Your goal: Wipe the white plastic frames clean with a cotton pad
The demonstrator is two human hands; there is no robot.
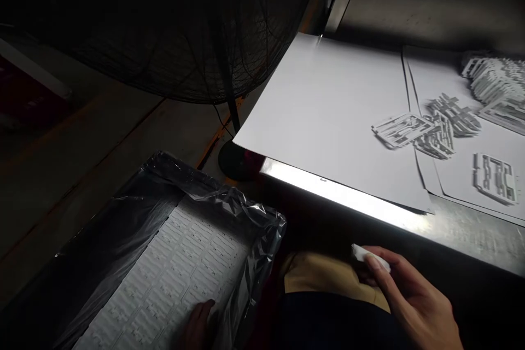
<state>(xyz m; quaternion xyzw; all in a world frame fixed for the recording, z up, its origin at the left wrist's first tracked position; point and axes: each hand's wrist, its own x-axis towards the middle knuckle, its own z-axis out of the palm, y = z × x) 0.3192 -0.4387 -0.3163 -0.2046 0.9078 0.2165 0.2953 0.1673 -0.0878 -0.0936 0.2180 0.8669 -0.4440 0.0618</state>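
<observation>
My right hand (410, 295) pinches a small white piece (371, 257) between thumb and fingers, in front of the metal table's edge. At the lower middle, my left hand (199, 325) is dim and partly cut off by the frame. It rests at the side of a light sheet of rows of flat cut-out parts (176, 273), which lies in a box lined with clear plastic (262, 219). Whether its fingers hold anything cannot be made out.
White sheets (328, 104) cover the metal table (471, 235). Loose grey frames (402, 129) lie on them, with a larger pile (502, 82) at the far right. A big mesh fan (184, 38) stands at the upper left, above the floor.
</observation>
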